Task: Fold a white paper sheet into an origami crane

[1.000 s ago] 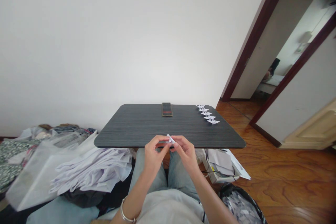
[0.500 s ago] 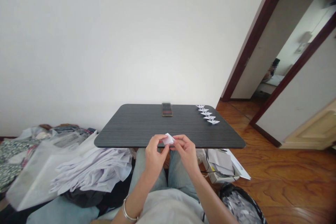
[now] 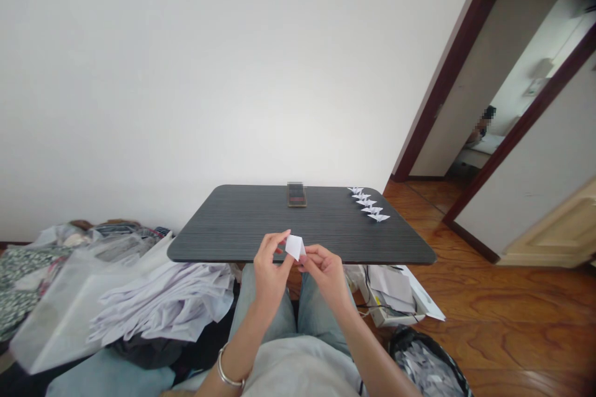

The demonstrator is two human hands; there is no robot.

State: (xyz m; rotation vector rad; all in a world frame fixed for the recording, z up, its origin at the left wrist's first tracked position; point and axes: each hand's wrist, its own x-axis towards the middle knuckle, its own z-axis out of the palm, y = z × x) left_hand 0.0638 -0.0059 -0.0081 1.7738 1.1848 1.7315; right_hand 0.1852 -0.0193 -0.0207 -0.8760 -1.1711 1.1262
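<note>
A small piece of folded white paper (image 3: 294,247) is held up just over the near edge of the dark table (image 3: 233,223). My left hand (image 3: 271,260) pinches it from the left between thumb and fingers. From the right, the fingertips of my right hand (image 3: 325,268) grip its lower right corner. Several folded white paper cranes (image 3: 371,210) stand in a slanting row on the table's right side, apart from both hands.
A phone (image 3: 297,194) lies at the table's far edge by the wall. Clothes (image 3: 172,298) are heaped at the left. Below the table's right side are a box of papers (image 3: 395,298) and a black bag of scraps (image 3: 428,363). A person (image 3: 484,124) shows through the doorway.
The folded paper has turned in my fingers and shows a broader face. My right hand has shifted down slightly to its lower corner; my left fingers have risen a little.
</note>
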